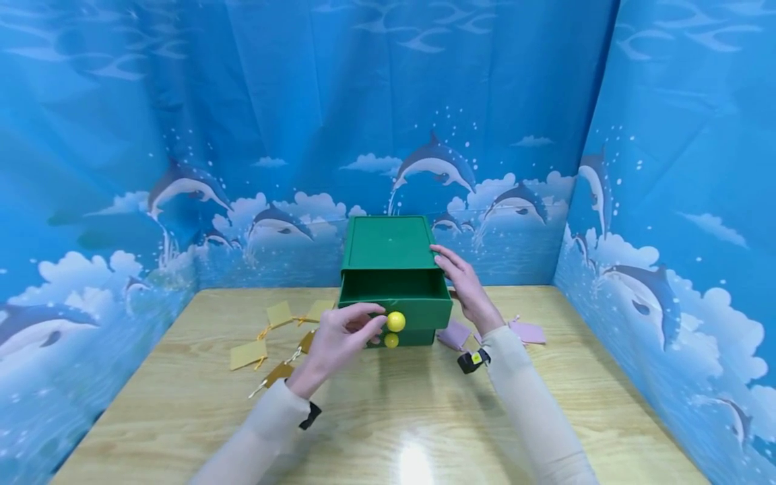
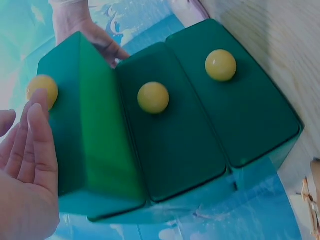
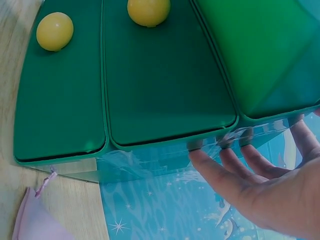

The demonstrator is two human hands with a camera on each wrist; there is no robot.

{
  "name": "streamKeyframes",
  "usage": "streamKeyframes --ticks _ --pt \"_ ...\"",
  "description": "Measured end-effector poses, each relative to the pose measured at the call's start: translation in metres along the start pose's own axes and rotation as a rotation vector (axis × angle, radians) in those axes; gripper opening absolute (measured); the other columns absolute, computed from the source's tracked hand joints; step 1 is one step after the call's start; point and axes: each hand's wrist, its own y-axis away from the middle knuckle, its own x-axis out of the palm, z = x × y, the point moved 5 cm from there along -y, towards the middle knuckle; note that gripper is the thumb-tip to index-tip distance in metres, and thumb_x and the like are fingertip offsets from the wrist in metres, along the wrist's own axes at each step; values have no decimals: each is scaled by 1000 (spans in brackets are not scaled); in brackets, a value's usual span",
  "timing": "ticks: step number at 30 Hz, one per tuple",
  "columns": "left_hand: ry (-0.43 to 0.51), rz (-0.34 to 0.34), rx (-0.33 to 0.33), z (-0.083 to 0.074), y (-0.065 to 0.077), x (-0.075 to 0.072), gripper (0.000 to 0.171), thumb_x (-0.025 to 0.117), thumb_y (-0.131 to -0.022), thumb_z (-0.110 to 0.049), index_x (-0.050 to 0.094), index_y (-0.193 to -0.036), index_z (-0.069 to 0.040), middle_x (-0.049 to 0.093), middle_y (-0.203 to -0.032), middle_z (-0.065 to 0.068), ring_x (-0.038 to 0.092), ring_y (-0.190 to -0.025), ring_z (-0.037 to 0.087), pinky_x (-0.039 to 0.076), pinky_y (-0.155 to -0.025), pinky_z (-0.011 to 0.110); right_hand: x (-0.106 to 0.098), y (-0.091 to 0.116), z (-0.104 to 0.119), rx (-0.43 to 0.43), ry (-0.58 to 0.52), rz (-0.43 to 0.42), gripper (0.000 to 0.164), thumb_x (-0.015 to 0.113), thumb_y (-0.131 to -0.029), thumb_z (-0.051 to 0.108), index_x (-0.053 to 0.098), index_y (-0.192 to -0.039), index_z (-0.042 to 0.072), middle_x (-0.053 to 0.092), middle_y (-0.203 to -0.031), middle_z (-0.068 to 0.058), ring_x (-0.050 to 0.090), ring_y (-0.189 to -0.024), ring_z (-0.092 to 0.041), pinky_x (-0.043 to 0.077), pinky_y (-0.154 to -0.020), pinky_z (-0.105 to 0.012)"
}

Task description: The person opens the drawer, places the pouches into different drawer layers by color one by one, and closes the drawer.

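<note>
The green three-drawer cabinet (image 1: pixel 390 242) stands upright on the wooden table (image 1: pixel 376 438), before the dolphin-print backdrop (image 1: pixel 436 87), with its top drawer (image 1: pixel 427 315) drawn partway out and its middle drawer (image 2: pixel 175 145) and bottom drawer (image 2: pixel 252 112) flush in their slots. The left hand (image 1: pixel 336 340) is at the drawer's round yellow knob (image 1: pixel 396 322): its fingers are fairly straight, fingertips just at the ball and thumb apart from them, so nothing looks gripped, and I cannot tell for certain whether skin meets knob. The right hand (image 1: pixel 463 283) spreads its fingers against the cabinet's right side, bracing without clasping anything. The cabinet looks like thin, smooth plastic or card, so it is probably light, fairly stiff along its edges, and apt to slide or tip if the drawer is worked alone; a steadying palm on the side wall or top makes sense. Clear, wrinkled tape (image 3: pixel 140 162) on that wall could feel slick and hints that the joints want gentle pressure. The knob is smooth and rounded, likely slippery, and best taken between thumb and fingertips and moved straight along the drawer's line, since a sideways pull might jam or twist the drawer
</note>
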Motion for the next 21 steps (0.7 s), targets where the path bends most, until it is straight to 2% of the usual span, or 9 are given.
streamKeyframes --ticks 7,11,16,21 --pt "20 -76 8 0 0 -21 9 66 -92 0 72 -98 3 71 -74 20 68 -56 25 56 -50 27 0 0 0 -13 0 13 52 49 -100 51 42 -148 34 21 -163 1 19 -148 -43 30 -109 -68" --pt "51 -116 10 0 2 -33 8 66 -91 0 73 -94 3 70 -72 19 64 -52 25 56 -49 29 1 1 0 -10 1 16 51 48 -100 51 42 -148 35 21 -163 1 18 -148 -43 29 -109 -69" --pt "64 -156 -50 7 5 -47 9 67 -93 -7 75 -92 -2 70 -70 14 62 -51 18 55 -49 30 2 0 0 -4 2 11 48 47 -101 48 43 -147 36 22 -163 2 18 -148 -42 29 -110 -68" --pt "86 -175 -143 12 9 -59 14 64 -95 -7 73 -89 2 67 -69 19 59 -51 21 53 -48 29 2 1 1 1 1 5 46 46 -102 46 43 -147 35 24 -162 2 20 -147 -41 30 -109 -67"
